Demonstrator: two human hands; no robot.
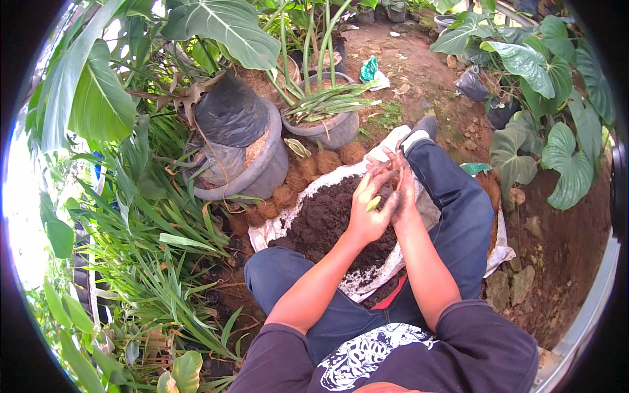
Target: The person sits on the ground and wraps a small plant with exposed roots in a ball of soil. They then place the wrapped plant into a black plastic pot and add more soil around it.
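Observation:
Over the sack, my left hand (368, 213) and my right hand (405, 194) are cupped together with their fingers pointing away from me. Between the palms is a small brown clump (389, 185), mostly hidden by the fingers. A pale green shoot (373, 203) sticks out beside my left thumb. Dark soil clings to the fingers. Below the hands, a heap of dark, moist soil (322, 216) lies on a white woven sack (376, 275) spread between my bent legs.
Several brown coconut-fibre balls (327, 161) line the sack's far left edge. Behind them stand a large grey plant pot (275, 157) and another pot (339, 130) with cut green stalks. Strap-leaved plants (162, 290) crowd the left. Large-leaved plants (570, 162) and stones (522, 285) are at right.

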